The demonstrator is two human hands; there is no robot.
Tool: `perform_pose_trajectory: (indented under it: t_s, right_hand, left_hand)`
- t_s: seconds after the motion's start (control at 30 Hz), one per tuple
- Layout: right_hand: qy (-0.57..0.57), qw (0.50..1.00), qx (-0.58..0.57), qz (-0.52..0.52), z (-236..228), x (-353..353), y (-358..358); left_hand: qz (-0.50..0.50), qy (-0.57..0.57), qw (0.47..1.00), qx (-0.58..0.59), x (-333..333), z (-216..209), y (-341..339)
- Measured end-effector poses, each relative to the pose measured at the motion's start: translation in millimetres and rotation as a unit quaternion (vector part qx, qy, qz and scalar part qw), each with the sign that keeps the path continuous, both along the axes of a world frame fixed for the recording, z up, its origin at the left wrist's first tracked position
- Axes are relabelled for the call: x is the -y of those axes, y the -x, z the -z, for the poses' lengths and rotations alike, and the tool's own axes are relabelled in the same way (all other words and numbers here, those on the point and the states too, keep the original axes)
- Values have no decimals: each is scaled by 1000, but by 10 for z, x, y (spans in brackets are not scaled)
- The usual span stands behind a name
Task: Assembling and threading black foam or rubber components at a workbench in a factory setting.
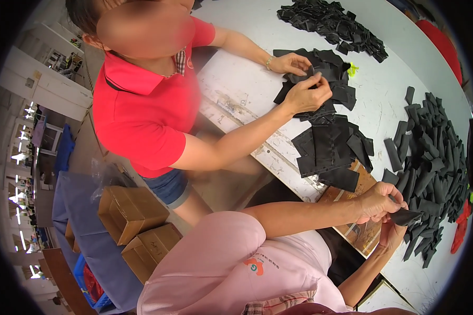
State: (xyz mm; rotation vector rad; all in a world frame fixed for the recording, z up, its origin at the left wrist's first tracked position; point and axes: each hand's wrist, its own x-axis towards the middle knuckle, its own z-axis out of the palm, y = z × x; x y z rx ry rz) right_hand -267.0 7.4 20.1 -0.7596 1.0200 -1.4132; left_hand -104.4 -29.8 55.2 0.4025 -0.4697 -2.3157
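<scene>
A small black fabric piece [405, 216], folded or tube-like, is held between my two hands at the table's edge. My left hand [379, 202] pinches its near end between thumb and fingers. Just below, my right hand [392, 234] grips the same piece from underneath, its fingertips partly hidden by the cloth. Right beside my hands spreads a large heap of narrow black fabric pieces [431, 157], some rolled into tubes. Flatter black pieces [328, 144] lie in an overlapping pile farther left, with stitched seams showing.
A person in a red shirt [142, 115] stands to the left, handling a black piece [312, 71] with both hands. Another black heap [333, 26] lies at the far side of the white table [231, 79]. A red item [461, 227] rests at right. Cardboard boxes [131, 212] stand lower left.
</scene>
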Motion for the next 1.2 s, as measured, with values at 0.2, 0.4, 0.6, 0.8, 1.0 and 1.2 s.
perform_pose_trajectory:
  t_s: [0.2, 0.4, 0.6, 0.8, 1.0, 1.2]
  right_hand:
    - [19, 998, -67, 11, -149, 51, -12]
    - [25, 997, -62, -27, -325, 90, 83]
    - [40, 996, -2, -76, -50, 32, -9]
    - [36, 998, -39, -33, 4, 121, 259]
    - [58, 986, -115, -102, -190, 93, 217]
    - [-1, 998, -34, -62, 148, 42, 120]
  left_hand:
    - [62, -196, 953, -222, 138, 203, 93]
    - [40, -225, 931, -285, 136, 94, 134]
    - [28, -141, 985, -94, 30, 281, 71]
    - [-18, 2, 997, -73, -2, -82, 56]
    - [-83, 191, 978, -16, -59, -201, 100]
    - [-22, -4, 998, 54, -5, 166, 73]
